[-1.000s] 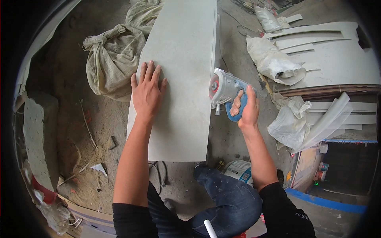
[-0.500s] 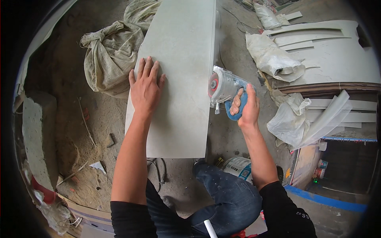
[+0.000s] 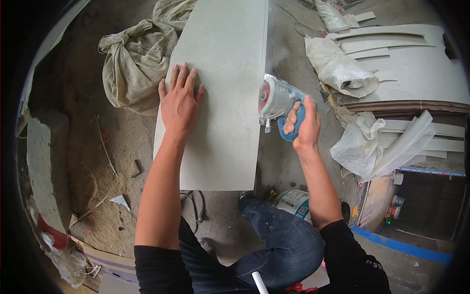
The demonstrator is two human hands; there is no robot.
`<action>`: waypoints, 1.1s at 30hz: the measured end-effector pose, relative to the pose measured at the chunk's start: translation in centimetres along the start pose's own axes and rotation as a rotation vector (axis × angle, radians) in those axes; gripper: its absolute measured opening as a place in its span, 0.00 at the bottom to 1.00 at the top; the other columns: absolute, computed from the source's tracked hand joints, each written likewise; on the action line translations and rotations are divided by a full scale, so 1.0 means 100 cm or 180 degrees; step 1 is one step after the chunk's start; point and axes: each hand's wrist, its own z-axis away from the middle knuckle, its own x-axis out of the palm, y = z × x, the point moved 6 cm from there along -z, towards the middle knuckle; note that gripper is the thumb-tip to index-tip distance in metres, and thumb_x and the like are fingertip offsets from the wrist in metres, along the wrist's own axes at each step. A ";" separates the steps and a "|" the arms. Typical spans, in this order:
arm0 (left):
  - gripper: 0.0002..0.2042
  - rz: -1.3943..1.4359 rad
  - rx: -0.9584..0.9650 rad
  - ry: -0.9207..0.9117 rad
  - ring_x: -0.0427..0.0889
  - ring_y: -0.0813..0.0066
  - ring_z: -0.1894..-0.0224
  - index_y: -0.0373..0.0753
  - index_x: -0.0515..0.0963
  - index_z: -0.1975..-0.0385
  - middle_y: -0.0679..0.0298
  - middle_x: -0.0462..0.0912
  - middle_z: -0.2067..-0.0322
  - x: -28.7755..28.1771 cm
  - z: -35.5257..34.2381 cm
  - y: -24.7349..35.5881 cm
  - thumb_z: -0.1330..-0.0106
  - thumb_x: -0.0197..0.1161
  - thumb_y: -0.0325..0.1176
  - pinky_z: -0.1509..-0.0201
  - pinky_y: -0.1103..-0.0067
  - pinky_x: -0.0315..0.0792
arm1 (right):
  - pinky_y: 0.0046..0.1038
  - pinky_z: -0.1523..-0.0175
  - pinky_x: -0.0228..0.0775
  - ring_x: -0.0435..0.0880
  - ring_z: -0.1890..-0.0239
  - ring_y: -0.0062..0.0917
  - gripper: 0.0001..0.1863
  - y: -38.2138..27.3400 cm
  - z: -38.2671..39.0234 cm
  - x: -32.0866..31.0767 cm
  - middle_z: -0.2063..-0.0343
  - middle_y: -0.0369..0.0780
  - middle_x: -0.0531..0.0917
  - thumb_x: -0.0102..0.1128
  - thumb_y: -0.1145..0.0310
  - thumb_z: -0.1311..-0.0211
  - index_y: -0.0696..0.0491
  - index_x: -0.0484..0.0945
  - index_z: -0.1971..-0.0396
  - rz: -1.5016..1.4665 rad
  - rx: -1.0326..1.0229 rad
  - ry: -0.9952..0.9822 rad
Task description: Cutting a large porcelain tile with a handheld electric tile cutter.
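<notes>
A long pale grey tile slab point(image 3: 220, 127) stretches away in front of me, raised above the ground. My left hand point(image 3: 182, 105) lies flat on it near its left edge, fingers spread. My right hand point(image 3: 304, 122) is wrapped round the blue handle of a handheld tile cutter point(image 3: 284, 100), held against the slab's right edge. The cutter has a silver guard and a red-ringed disc hub; its cutting edge is hidden. Pale dust hangs beyond it, and a thin line runs along the slab's right edge ahead of the tool.
Tied cloth sacks point(image 3: 139, 68) lie left of the slab. To the right are stacked pale sheets point(image 3: 416, 73) with a white bag point(image 3: 338, 68) and crumpled plastic point(image 3: 360, 149). A bucket point(image 3: 293, 203) stands by my knee; a black cable point(image 3: 199, 210) lies under the slab's near end.
The view has shifted slightly. My right hand and the cutter sit a little farther along the slab's right edge. The left hand keeps its place, and the dust past the cutter shows more.
</notes>
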 end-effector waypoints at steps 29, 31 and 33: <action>0.27 -0.0083 0.0012 -0.0024 0.55 0.65 0.11 0.49 0.74 0.21 0.65 0.66 0.15 0.000 -0.001 -0.001 0.14 0.56 0.52 0.10 0.52 0.48 | 0.29 0.80 0.67 0.71 0.86 0.22 0.25 0.003 0.011 -0.004 0.83 0.35 0.73 0.54 0.44 0.14 0.51 0.74 0.65 0.0000 0.0057 0.0036; 0.27 -0.0101 0.0009 -0.0039 0.55 0.65 0.11 0.49 0.74 0.21 0.65 0.66 0.15 0.000 0.001 -0.002 0.14 0.56 0.52 0.10 0.52 0.48 | 0.30 0.80 0.67 0.71 0.86 0.22 0.24 0.004 0.013 -0.004 0.83 0.35 0.73 0.54 0.44 0.14 0.50 0.74 0.65 0.0009 0.0061 0.0006; 0.27 -0.0070 0.0021 -0.0031 0.55 0.65 0.11 0.49 0.74 0.21 0.65 0.66 0.15 0.001 0.000 -0.002 0.14 0.56 0.52 0.09 0.52 0.48 | 0.30 0.80 0.67 0.71 0.85 0.22 0.24 0.002 0.013 -0.004 0.83 0.35 0.73 0.54 0.45 0.14 0.50 0.74 0.65 0.0025 0.0033 -0.0021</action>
